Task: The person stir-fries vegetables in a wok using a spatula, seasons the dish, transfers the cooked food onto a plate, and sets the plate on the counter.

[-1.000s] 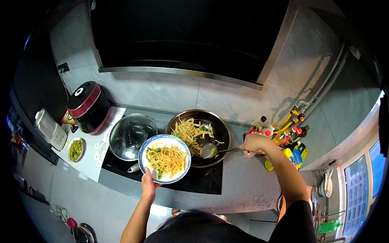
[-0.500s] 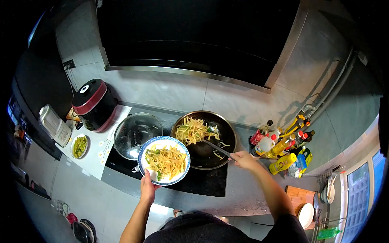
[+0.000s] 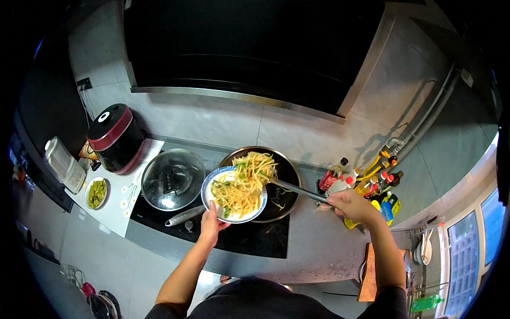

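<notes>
My left hand (image 3: 211, 227) grips the near left rim of a blue-and-white plate (image 3: 205, 192), tilted over the left side of a dark wok (image 3: 288, 181). Cooked shreds with green bits, which look like potato strips (image 3: 234, 201), cover much of the plate. My right hand (image 3: 351, 206) is wrapped round the long handle of a spatula (image 3: 302, 191). A heap of the same shreds (image 3: 256, 165) sits at the spatula's head, over the plate's upper right part; the heap hides the head. A few strips remain in the wok. A grey handle (image 3: 186, 215) shows left of the plate.
A glass-lidded pan (image 3: 172, 181) stands on the left of the black cooktop (image 3: 249, 244). Further left are a plate of green food (image 3: 96, 193) and a rice cooker (image 3: 117, 135). Several sauce bottles (image 3: 366, 186) stand at right, with a wooden board (image 3: 369, 282) nearer me.
The plate has moved right and up, over the wok's edge. The spatula has lifted the heap of shreds from the wok to the plate. My right hand has shifted right.
</notes>
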Motion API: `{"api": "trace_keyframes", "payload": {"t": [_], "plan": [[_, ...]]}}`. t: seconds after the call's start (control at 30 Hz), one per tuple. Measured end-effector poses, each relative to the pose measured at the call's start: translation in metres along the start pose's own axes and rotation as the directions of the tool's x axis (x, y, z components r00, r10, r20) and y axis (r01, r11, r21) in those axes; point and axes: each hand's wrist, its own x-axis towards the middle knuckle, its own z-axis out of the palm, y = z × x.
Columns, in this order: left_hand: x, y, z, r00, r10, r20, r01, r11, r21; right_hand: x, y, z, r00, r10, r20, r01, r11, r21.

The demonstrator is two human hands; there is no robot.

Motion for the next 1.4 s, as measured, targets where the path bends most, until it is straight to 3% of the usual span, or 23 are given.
{"api": "trace_keyframes", "payload": {"t": [0.17,0.27,0.37,0.57,0.67,0.77,0.87,0.97,1.07,1.17,1.3,1.4], "plan": [[0.004,-0.001,0.019,0.997,0.024,0.075,-0.023,1.000,-0.009,-0.010,-0.018,0.013,0.989,-0.146,-0.031,0.128,0.936,-0.328],[0.007,-0.006,0.020,0.994,0.028,0.106,-0.027,1.000,-0.004,-0.023,-0.026,0.023,0.921,-0.355,-0.160,0.253,0.857,-0.449],[0.009,-0.010,0.018,0.995,0.013,0.100,-0.013,1.000,0.004,-0.027,-0.029,0.033,0.944,-0.308,-0.115,0.211,0.835,-0.508],[0.005,-0.012,0.007,0.995,0.027,0.094,-0.028,1.000,0.011,-0.037,-0.039,0.029,0.873,-0.337,-0.354,0.099,0.831,-0.548],[-0.003,-0.012,-0.002,0.997,0.051,0.050,-0.051,0.999,-0.001,-0.027,-0.023,0.025,0.869,-0.324,-0.374,0.074,0.832,-0.549],[-0.015,-0.010,-0.013,0.998,0.068,0.014,-0.068,0.998,0.014,-0.002,0.005,0.011,0.933,-0.186,-0.307,0.023,0.884,-0.466],[-0.028,-0.010,-0.023,0.996,0.082,-0.029,-0.082,0.997,-0.003,0.041,0.035,0.006,0.935,-0.192,-0.299,-0.022,0.810,-0.586],[-0.035,-0.013,-0.030,0.991,0.075,-0.110,-0.074,0.997,0.012,0.089,0.038,0.018,0.928,0.050,-0.369,-0.301,0.687,-0.661],[-0.040,-0.017,-0.041,0.984,0.077,-0.161,-0.069,0.996,0.054,0.139,0.045,0.041,0.947,0.114,-0.300,-0.272,0.783,-0.560],[-0.043,-0.021,-0.054,0.989,0.093,-0.112,-0.089,0.995,0.042,0.153,0.050,0.064,0.959,-0.123,-0.256,-0.004,0.894,-0.448],[-0.051,-0.017,-0.052,0.979,0.110,-0.169,-0.105,0.994,0.035,0.119,0.042,0.049,0.912,-0.247,-0.328,0.058,0.868,-0.492],[-0.053,-0.015,-0.053,0.977,0.124,-0.176,-0.121,0.992,0.029,0.112,0.066,0.012,0.974,-0.127,-0.187,-0.005,0.814,-0.581]]}}
